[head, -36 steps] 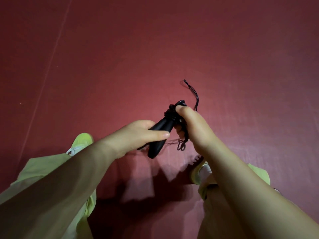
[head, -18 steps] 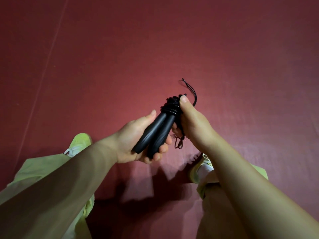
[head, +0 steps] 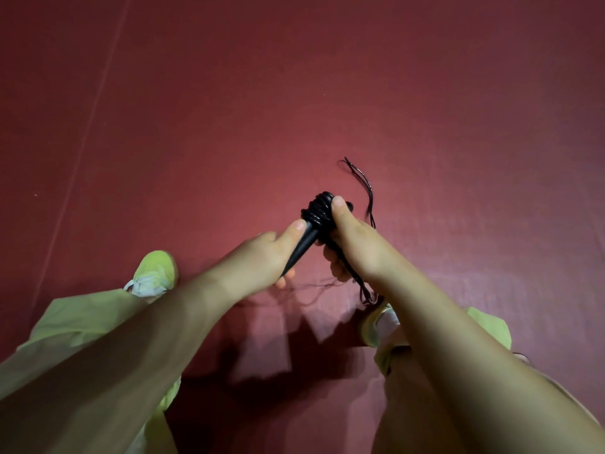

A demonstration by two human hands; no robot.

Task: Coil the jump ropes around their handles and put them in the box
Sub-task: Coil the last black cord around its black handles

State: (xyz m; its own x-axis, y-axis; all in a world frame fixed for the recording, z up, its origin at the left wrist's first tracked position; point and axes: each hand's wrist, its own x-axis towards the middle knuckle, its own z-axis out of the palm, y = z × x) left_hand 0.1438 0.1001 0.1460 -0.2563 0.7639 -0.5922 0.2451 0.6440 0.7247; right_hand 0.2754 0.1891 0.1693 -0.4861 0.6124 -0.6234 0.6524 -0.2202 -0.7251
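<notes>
Red floor point(head: 327, 93) below. Left hand point(head: 258, 260) grips black handles point(head: 302, 244) at the lower end; right hand point(head: 353, 244) clamps rope coils point(head: 317, 211) at the top, thumb on them. Loose rope end point(head: 366, 185) sticks up beside.

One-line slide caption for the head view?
Left hand holds black handles; right hand pins coiled rope above the red floor.
</notes>
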